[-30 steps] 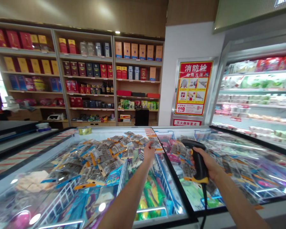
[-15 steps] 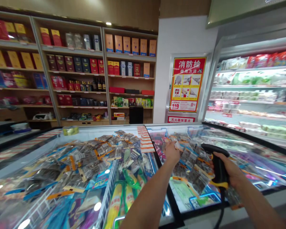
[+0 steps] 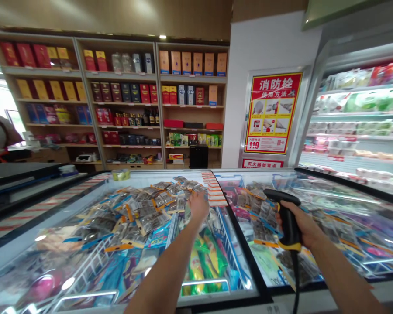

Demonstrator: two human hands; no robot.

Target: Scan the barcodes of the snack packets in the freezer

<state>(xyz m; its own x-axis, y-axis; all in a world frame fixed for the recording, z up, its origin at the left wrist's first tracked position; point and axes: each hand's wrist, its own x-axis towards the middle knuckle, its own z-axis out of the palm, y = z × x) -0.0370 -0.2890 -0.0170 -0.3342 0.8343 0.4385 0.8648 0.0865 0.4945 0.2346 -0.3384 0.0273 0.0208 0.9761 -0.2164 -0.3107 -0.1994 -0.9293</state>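
My right hand (image 3: pixel 299 222) is wrapped around the handle of a black and yellow barcode scanner (image 3: pixel 290 226), whose head points left above the right-hand freezer lid. A cord hangs from its base. My left hand (image 3: pixel 199 205) reaches forward to the far part of the left pile of small clear packets (image 3: pixel 147 209) with orange and blue edges. Its fingertips are at the packets, but the back of the hand hides whether they grip one. A second pile of packets (image 3: pixel 265 213) lies on the right-hand glass, left of and beneath the scanner.
Under the glass are wire baskets (image 3: pixel 231 235) and green-yellow bags (image 3: pixel 206 261). A black frame bar (image 3: pixel 242 235) divides the lids. A tape roll (image 3: pixel 121 175) stands at the back left. Behind are shelves of boxes (image 3: pixel 129 91), a red poster (image 3: pixel 273 113) and a lit fridge (image 3: pixel 360 117).
My left hand has moved left, from the right pile across the divider to the left pile. The view has turned left. My right hand still grips the scanner.
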